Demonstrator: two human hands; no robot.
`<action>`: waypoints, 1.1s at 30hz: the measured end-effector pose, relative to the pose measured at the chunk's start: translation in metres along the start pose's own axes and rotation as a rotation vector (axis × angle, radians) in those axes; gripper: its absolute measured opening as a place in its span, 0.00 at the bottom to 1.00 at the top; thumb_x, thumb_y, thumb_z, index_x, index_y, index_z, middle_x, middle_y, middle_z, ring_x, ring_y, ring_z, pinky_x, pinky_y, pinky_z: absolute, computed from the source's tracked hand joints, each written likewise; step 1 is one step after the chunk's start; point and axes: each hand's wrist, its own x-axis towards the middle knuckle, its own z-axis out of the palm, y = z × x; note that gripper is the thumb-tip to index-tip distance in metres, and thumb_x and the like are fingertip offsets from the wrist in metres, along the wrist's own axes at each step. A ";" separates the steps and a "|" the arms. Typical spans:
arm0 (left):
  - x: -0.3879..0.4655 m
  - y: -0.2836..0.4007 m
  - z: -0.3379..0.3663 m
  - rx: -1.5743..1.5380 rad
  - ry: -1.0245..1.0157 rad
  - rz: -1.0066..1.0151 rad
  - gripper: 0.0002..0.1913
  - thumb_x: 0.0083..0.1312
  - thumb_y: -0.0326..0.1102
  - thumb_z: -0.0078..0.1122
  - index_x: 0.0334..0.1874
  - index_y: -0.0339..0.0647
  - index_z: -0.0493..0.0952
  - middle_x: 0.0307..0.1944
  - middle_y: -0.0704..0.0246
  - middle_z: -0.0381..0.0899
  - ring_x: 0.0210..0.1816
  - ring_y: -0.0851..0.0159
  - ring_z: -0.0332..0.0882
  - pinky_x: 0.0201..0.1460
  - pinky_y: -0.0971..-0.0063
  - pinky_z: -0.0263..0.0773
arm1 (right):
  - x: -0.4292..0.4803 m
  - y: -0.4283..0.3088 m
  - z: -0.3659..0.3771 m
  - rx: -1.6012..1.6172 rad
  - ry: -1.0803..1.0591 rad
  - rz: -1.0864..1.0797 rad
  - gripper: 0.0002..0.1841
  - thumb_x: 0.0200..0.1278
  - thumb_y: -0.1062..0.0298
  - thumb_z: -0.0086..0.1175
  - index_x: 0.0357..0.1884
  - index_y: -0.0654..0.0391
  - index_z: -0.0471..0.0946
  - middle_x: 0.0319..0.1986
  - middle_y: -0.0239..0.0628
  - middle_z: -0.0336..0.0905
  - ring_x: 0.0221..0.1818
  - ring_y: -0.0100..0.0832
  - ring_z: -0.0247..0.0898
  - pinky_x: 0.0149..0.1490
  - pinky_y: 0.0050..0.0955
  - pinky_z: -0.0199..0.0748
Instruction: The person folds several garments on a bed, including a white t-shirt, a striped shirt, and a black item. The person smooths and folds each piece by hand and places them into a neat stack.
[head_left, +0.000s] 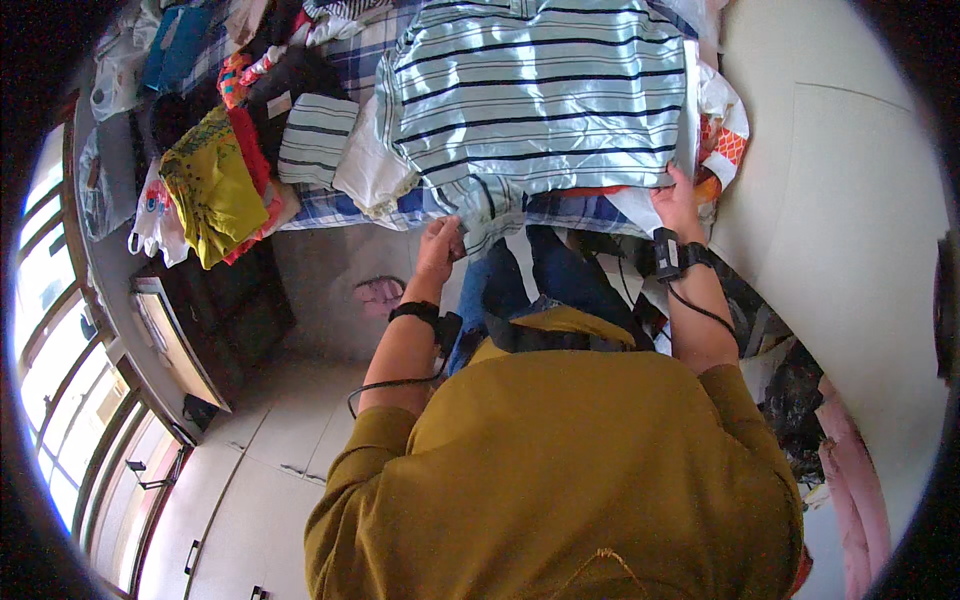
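Note:
A light striped shirt (540, 97) with dark bands lies spread over a bed with a blue plaid sheet (322, 210). At its near left corner, my left hand (440, 246) grips a bunched striped part, perhaps a sleeve, that hangs over the bed's edge. My right hand (676, 201) is at the shirt's near right corner, with the fingers partly hidden and the thumb near the fabric edge. Left of the shirt lie a folded striped cloth (317, 140) and a white cloth (370, 165) with a lacy edge.
A yellow-green patterned garment (214, 184) drapes over the bed's left corner beside a white plastic bag (159, 214). Farther back is a blue item (174, 45). A dark cabinet (232, 330) stands below left, and a pale wall (840, 187) rises at right.

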 end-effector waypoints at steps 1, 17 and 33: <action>-0.001 0.001 -0.004 0.013 -0.035 -0.054 0.07 0.64 0.37 0.60 0.38 0.42 0.75 0.23 0.75 0.72 0.19 0.72 0.67 0.31 0.73 0.71 | -0.001 -0.002 -0.005 -0.051 0.003 -0.071 0.10 0.62 0.67 0.57 0.45 0.52 0.74 0.41 0.31 0.78 0.42 0.32 0.73 0.46 0.31 0.71; 0.067 -0.062 0.035 0.066 0.398 0.028 0.23 0.54 0.30 0.73 0.50 0.36 0.73 0.41 0.62 0.80 0.41 0.60 0.80 0.32 0.62 0.75 | -0.033 -0.014 -0.007 -0.633 0.161 -0.644 0.30 0.56 0.80 0.55 0.64 0.53 0.68 0.44 0.30 0.75 0.37 0.25 0.71 0.38 0.23 0.72; -0.018 0.010 -0.057 0.403 0.180 0.055 0.15 0.62 0.41 0.60 0.41 0.34 0.76 0.36 0.64 0.78 0.39 0.65 0.76 0.40 0.70 0.72 | -0.031 -0.020 -0.022 -1.188 0.104 -1.105 0.17 0.48 0.79 0.56 0.44 0.59 0.81 0.41 0.39 0.76 0.37 0.36 0.75 0.38 0.28 0.74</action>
